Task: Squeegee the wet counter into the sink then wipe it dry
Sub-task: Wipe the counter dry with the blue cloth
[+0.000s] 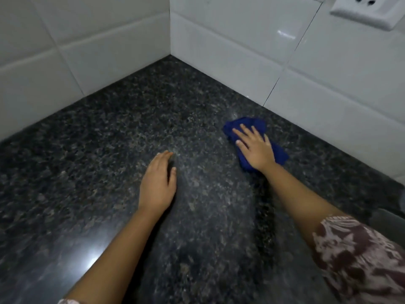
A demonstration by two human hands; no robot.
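Head view shows the right hand [255, 148], its grip spread flat, pressing a blue cloth [252, 126] onto the dark worktop [98, 139] to dry it, while the empty left hand [157, 183] rests alongside, likely for balance.

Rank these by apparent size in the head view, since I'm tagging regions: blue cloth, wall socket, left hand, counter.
1. counter, by far the largest.
2. wall socket and left hand: too alike, and the socket is cropped.
3. blue cloth, mostly covered by the right hand.
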